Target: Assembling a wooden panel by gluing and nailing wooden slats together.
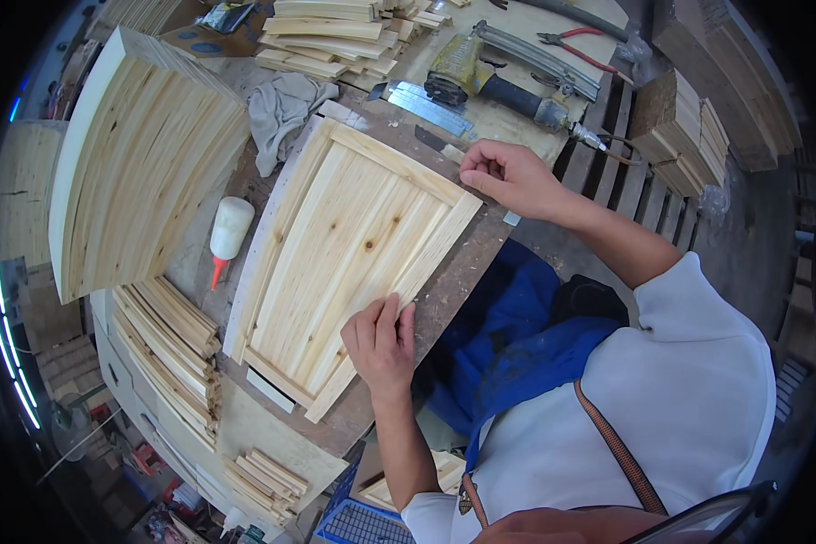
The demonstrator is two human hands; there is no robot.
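Note:
A framed wooden panel (343,238) of pale, knotty boards lies tilted on the workbench in front of me. One long side and the ends carry raised strips, with a straight strip (431,245) along the side nearest me. My left hand (383,349) is on that strip, fingers bent over its edge and thumb beside them. Just off the panel's far right corner is my right hand (512,179), its fingers curled in against the thumb. Whatever it may pinch is hidden. A white glue bottle (233,227) with a red nozzle lies left of the panel.
A yellow-and-black nail gun (467,74) with an air hose lies beyond the panel, near red-handled pliers (578,45). A grey rag (284,113) lies behind. Tall stacked panels (145,172) stand left; curved strips (168,344) lie below them. A blue crate (363,524) sits low.

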